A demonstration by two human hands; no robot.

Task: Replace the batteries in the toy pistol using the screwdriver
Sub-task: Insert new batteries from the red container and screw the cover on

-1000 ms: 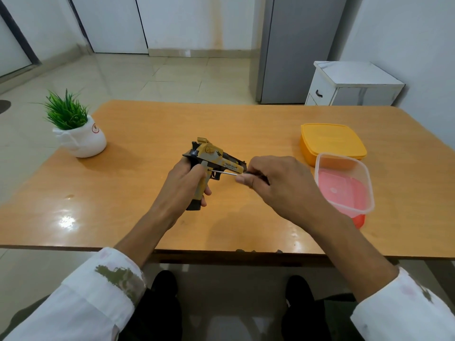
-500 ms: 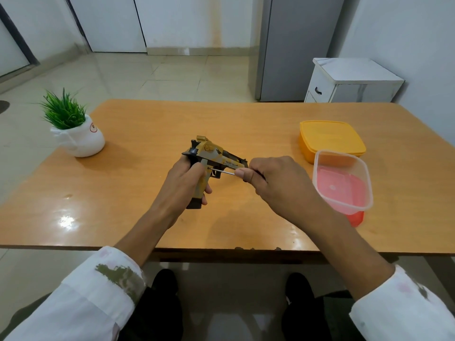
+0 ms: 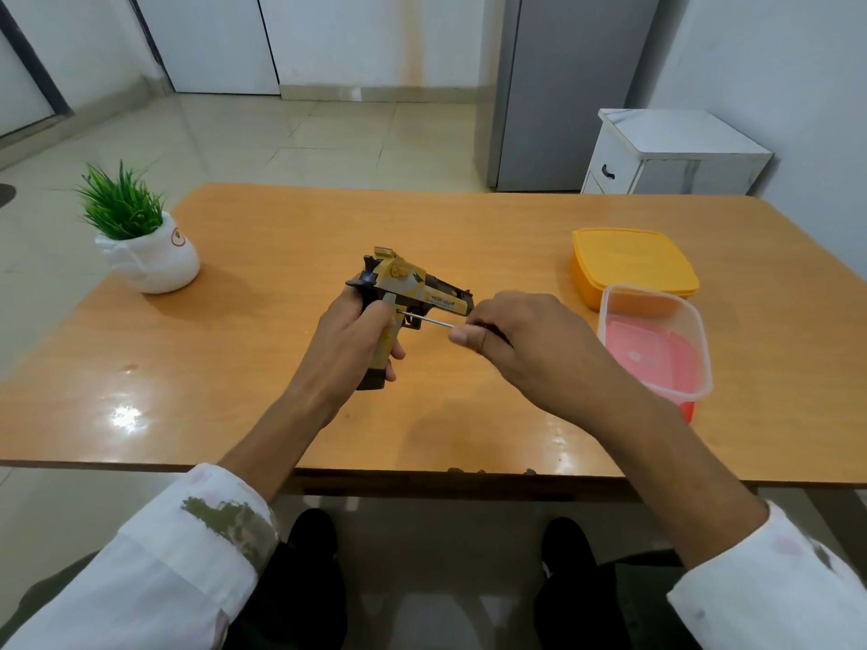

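Your left hand (image 3: 349, 349) grips the yellow-and-black plastic toy pistol (image 3: 413, 293) by its handle, fingers curled round the front of the grip. The pistol stands upright over the middle of the orange-brown wooden table (image 3: 281, 391), with its barrel pointing to your right and slightly away from you. The black base of the grip is close to the table surface; you cannot tell whether it touches.

Your right hand (image 3: 530, 349) pinches the thin metal-shafted screwdriver (image 3: 429, 319) between thumb and fingers. The dark handle is mostly hidden inside the hand. The shaft runs to the left, and its tip meets the side of the pistol at the top of the grip, just behind the trigger guard. Your two hands are apart, with the bare shaft between them.

To your right on the table sits a yellow lidded plastic box (image 3: 631, 267). Just in front of it, nearer to you, is a clear rectangular plastic tub (image 3: 657, 293) with pink and red showing through it. At the far left corner stands a green artificial plant in a white ceramic pot (image 3: 150, 260). Beyond the table, a white cabinet (image 3: 675, 152) stands against the wall.
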